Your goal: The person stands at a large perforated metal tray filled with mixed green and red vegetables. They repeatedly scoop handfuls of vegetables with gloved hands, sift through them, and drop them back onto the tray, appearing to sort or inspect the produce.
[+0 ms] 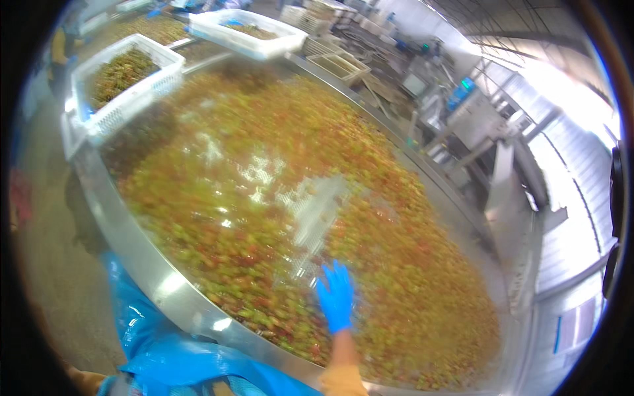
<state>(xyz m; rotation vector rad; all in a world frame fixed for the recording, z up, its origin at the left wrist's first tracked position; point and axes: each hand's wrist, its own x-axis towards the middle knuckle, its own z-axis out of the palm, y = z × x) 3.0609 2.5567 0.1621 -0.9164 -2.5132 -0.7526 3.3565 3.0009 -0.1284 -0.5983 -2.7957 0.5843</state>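
Observation:
My right hand [337, 299], in a blue glove, reaches over the metal sorting table. Its fingers are spread and it holds nothing. It is at the edge of a layer of small yellow-green and reddish fruit [257, 297] that looks like raisins; blur hides the exact kind. Beyond my fingertips, a strip of the perforated metal bed [317, 213] shows between the fruit. My left hand is out of view. A blue apron [183, 361] covers my front, close against the table's metal rim [168, 279].
A white perforated crate [133, 101] with darker fruit sits on the table's far left corner. Another white crate [267, 42] stands at the far end. Beige crates [342, 67] and machinery [475, 116] stand beyond the right rim. Part of another person [62, 47] shows at far left.

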